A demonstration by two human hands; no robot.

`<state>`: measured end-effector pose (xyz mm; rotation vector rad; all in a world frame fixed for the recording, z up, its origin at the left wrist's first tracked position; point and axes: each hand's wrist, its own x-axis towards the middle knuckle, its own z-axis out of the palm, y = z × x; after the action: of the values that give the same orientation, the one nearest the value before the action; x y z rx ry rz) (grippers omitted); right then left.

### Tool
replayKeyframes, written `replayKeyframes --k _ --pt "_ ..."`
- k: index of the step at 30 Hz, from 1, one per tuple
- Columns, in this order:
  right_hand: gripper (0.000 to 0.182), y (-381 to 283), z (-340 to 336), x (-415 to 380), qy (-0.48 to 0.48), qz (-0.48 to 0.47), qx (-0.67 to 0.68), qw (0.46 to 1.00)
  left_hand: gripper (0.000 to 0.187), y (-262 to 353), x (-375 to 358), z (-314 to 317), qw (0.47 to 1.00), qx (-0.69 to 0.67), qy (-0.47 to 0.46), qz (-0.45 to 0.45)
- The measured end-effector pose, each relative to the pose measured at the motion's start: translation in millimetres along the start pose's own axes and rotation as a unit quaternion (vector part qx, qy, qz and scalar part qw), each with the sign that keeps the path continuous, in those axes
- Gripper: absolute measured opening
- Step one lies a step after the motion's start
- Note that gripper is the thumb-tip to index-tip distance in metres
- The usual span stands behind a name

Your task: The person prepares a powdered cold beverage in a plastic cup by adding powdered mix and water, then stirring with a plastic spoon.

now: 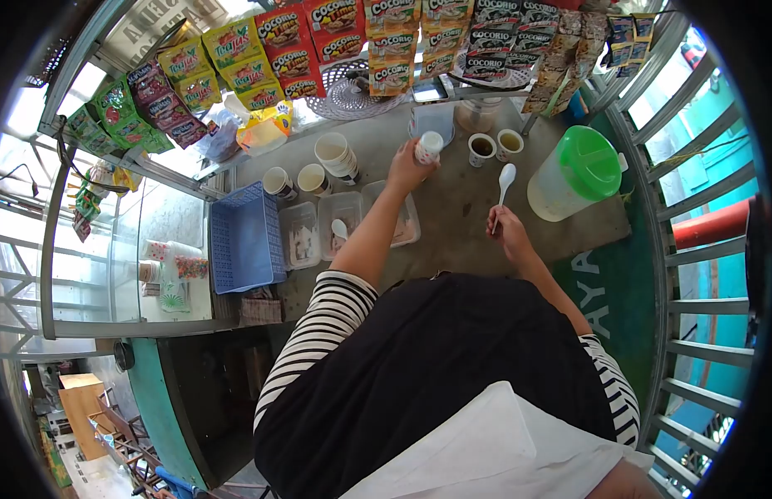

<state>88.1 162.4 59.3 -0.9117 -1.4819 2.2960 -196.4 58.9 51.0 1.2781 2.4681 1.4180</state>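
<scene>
My left hand is closed around a small white cup-like container with reddish marks, held over the counter. In my right hand is a white plastic spoon, gripped by its handle with the bowl pointing away from me. Just beyond the spoon stand two small paper cups, one with a dark brown drink and one with a yellowish-brown drink. To their right is a large clear pitcher with a green lid.
Left of my left hand are clear plastic tubs, one with a spoon, and stacked paper cups. Farther left sits a blue basket. Drink sachets hang along the far edge. A slatted metal frame borders the right side.
</scene>
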Motion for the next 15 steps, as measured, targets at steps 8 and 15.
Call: replayKeyframes --k 8,15 --pt "0.031 -34 4 37 0.040 -0.086 -0.053 0.994 0.064 55 -34 18 0.979 -0.131 -0.154 -0.021" --pt "0.049 -79 45 17 0.081 -0.356 -0.474 0.801 0.079 80 -72 41 0.980 -0.092 -0.174 0.015"
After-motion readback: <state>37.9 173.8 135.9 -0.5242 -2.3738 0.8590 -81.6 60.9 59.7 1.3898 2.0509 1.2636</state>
